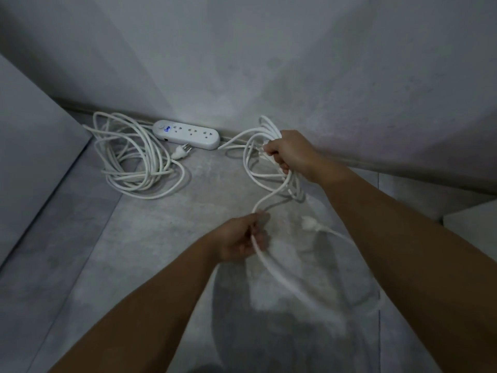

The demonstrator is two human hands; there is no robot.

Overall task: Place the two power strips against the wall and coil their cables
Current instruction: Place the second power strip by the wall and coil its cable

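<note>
Head view: one power strip lies flat against the wall. Its cable sits in a loose heap on the floor just left of it. The second strip is not visible.

The right hand is fisted round a bundle of loops of the second cable, near the wall. The left hand is curled round the free run of that cable. The tail is blurred, with the plug close by.

Likely step: coiling. Feed even loops into the right fist, let the cable slide through the left fingers so twists run out, and keep the plug from snagging.
</note>
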